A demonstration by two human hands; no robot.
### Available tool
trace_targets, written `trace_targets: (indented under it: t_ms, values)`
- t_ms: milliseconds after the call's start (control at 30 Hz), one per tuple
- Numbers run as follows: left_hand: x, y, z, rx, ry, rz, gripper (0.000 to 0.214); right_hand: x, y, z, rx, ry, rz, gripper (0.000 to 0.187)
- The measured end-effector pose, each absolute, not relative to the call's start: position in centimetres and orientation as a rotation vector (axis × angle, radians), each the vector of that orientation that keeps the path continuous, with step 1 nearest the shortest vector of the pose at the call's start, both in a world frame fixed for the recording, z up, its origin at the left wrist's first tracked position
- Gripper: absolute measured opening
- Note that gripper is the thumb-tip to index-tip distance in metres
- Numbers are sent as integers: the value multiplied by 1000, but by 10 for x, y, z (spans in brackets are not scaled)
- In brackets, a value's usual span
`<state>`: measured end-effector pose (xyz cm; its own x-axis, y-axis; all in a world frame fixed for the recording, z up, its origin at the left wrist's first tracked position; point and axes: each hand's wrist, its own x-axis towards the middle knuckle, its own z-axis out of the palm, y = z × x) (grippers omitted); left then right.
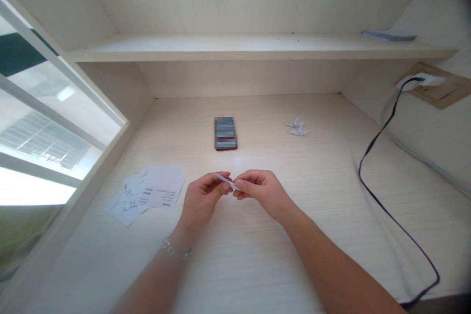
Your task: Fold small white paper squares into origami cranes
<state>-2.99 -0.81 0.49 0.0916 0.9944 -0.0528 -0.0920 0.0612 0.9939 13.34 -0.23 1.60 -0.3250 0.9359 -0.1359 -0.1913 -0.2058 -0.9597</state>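
Both hands meet over the middle of a pale wooden desk [257, 260]. My left hand [203, 196] and my right hand [259, 190] pinch a small strip of white paper [225, 180] between their fingertips, one hand at each end. The fingers of both hands are curled closed on it. A thin bracelet sits on my left wrist. The paper is held a little above the desk surface.
Several printed paper slips [147, 194] lie at the left. A dark phone [225, 133] lies further back. Two small folded paper pieces [298, 127] sit at the back right. A black cable [382, 196] runs from a wall socket [423, 81] across the right side. A shelf [257, 49] spans above.
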Motion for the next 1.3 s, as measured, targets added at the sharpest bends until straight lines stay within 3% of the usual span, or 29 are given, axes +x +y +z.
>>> trace_targets:
  t_ms: [567, 867, 1300]
  values:
    - [-29, -10, 9, 1216, 1188, 1117, 30, 125, -5, 8, -1045, -1224, 1469, 21]
    - [-27, -13, 2, 1320, 1192, 1176, 35, 126, -10, 9, -1047, -1917, 678, 27]
    - [-21, -19, 10, 1814, 1211, 1129, 38, 118, -10, 7, -1296, -1622, 751, 19]
